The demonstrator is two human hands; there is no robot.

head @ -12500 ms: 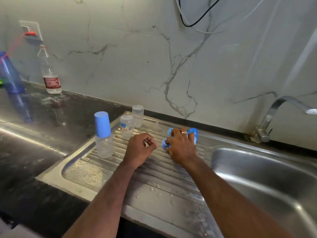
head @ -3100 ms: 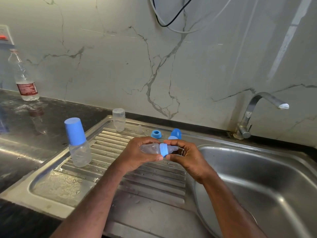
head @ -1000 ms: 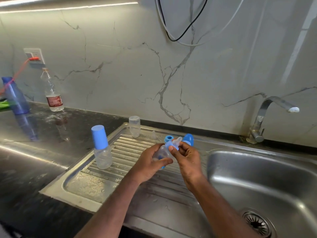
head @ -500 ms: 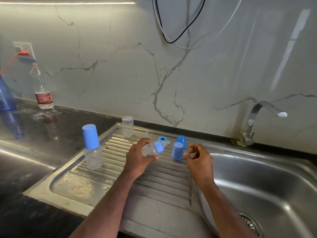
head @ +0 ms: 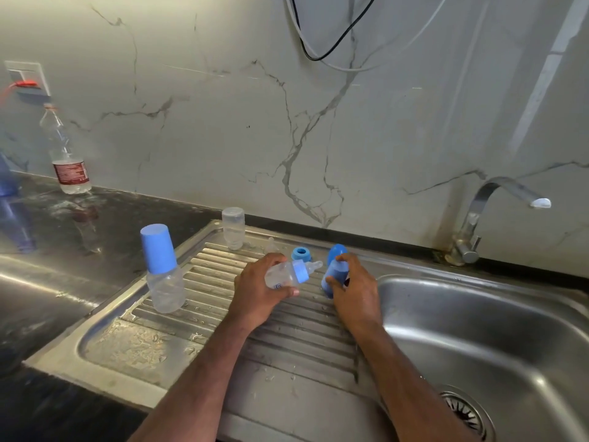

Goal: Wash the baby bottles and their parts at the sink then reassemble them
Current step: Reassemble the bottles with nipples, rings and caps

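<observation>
My left hand (head: 259, 290) grips a small clear baby bottle (head: 282, 275) with a blue collar and clear teat, tilted with the teat pointing right. My right hand (head: 353, 290) closes around a blue cap (head: 334, 275) standing on the ribbed drainboard (head: 223, 301). A second blue cap (head: 336, 250) lies just behind it. A loose blue collar ring (head: 301, 253) and a small clear teat (head: 271, 245) sit at the back of the drainboard. An assembled bottle with a blue cap (head: 162, 269) stands at the left. A clear bottle body (head: 233, 227) stands upside down at the back.
The steel sink basin (head: 478, 339) with its drain (head: 465, 413) is at the right, the tap (head: 497, 205) behind it. A plastic water bottle (head: 65, 154) stands on the dark counter (head: 47, 234) at the far left. Cables (head: 328, 43) hang on the marble wall.
My right hand, open and apart from the blue cap half a second ago, has closed around it. My left hand still holds the tilted bottle.
</observation>
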